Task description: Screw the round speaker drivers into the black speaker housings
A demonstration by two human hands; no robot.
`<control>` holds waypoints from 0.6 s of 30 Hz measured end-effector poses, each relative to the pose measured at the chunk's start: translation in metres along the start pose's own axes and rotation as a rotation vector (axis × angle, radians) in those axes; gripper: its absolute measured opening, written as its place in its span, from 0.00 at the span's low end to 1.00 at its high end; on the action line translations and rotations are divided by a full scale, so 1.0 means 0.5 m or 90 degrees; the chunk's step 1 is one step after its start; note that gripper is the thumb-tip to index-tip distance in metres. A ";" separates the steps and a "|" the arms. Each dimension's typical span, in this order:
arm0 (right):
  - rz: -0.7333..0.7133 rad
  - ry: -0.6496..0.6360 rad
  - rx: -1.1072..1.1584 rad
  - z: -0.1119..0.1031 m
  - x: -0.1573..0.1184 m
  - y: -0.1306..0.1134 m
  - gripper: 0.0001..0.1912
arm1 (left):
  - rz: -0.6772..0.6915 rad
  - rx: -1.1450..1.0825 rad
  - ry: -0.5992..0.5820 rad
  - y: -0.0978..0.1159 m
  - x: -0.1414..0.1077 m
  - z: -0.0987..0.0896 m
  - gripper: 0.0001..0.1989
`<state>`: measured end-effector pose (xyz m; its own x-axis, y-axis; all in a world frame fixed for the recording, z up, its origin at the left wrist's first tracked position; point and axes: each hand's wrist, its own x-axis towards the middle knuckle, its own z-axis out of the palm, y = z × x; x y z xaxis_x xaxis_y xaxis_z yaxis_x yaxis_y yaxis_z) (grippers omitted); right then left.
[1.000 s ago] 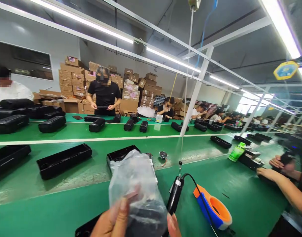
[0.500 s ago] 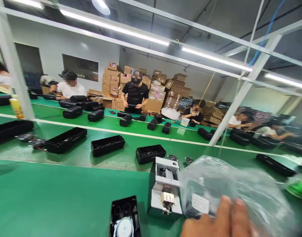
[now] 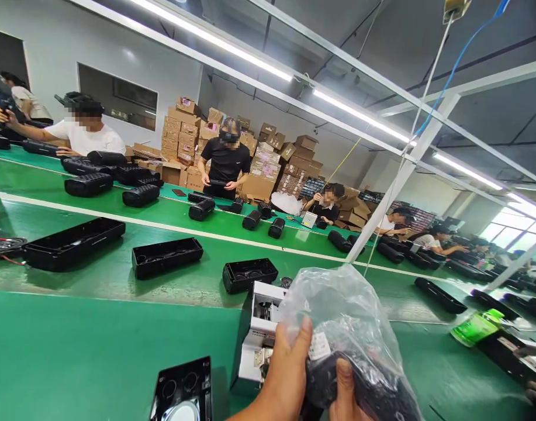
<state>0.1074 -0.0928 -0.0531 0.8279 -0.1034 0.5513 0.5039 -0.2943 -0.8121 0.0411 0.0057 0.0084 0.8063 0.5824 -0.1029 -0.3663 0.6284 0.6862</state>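
Observation:
A clear plastic bag (image 3: 338, 292) with dark parts inside and a white label (image 3: 319, 346) is between my two hands at the lower right. My left hand (image 3: 287, 365) grips the bag's left side near the label. With its thumb pressed over the dark contents, my right hand (image 3: 349, 389) holds the bag from below; its other fingers are hidden. Just left of the bag, partly covered by it and my left hand, stands a grey and white bench machine (image 3: 245, 351). An open black speaker housing (image 3: 184, 374) with a speaker in it lies nearer me, at the bottom edge.
Open black housings (image 3: 166, 257) lie along the green conveyor (image 3: 96, 280) ahead. Loose speakers (image 3: 4, 245) are at far left. A green bottle (image 3: 476, 327) lies to the right by a dark box. A slanting white post (image 3: 381, 207) rises beyond. Several co-workers sit or stand across the line.
One hand showed over the bag before; now both hands hold it, raised and gathered closer to the machine. The view has swung to the right.

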 end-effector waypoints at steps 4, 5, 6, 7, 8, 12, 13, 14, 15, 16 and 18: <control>-0.020 0.012 -0.026 0.000 0.037 -0.001 0.56 | -0.019 -0.113 -0.005 -0.011 0.034 0.038 0.46; -0.027 0.006 -0.026 -0.002 0.049 -0.004 0.57 | -0.028 -0.132 0.002 -0.013 0.039 0.040 0.45; -0.033 -0.002 -0.024 -0.004 0.061 -0.007 0.59 | -0.042 -0.149 0.009 -0.014 0.043 0.041 0.45; -0.038 -0.012 -0.020 -0.005 0.074 -0.010 0.60 | -0.060 -0.165 0.013 -0.015 0.047 0.042 0.44; -0.040 -0.023 -0.016 -0.005 0.087 -0.013 0.61 | -0.080 -0.180 0.018 -0.017 0.051 0.042 0.43; -0.004 -0.059 -0.011 0.002 0.134 -0.020 0.60 | -0.134 -0.233 0.046 -0.022 0.067 0.050 0.37; 0.017 -0.064 -0.013 0.005 0.143 -0.019 0.60 | -0.136 -0.244 0.057 -0.023 0.070 0.052 0.35; 0.039 -0.066 -0.016 0.008 0.151 -0.017 0.59 | -0.138 -0.253 0.070 -0.024 0.073 0.054 0.34; 0.059 -0.068 -0.020 0.011 0.157 -0.015 0.58 | -0.140 -0.261 0.084 -0.025 0.075 0.056 0.33; 0.074 -0.070 -0.023 0.013 0.162 -0.014 0.57 | -0.141 -0.268 0.096 -0.025 0.076 0.056 0.32; 0.085 -0.072 -0.026 0.015 0.168 -0.013 0.55 | -0.146 -0.284 0.114 -0.025 0.078 0.057 0.32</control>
<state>0.1753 -0.0923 -0.0029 0.9104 -0.0377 0.4120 0.3788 -0.3242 -0.8668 0.0903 0.0061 0.0162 0.8117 0.4585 -0.3618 -0.3832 0.8856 0.2626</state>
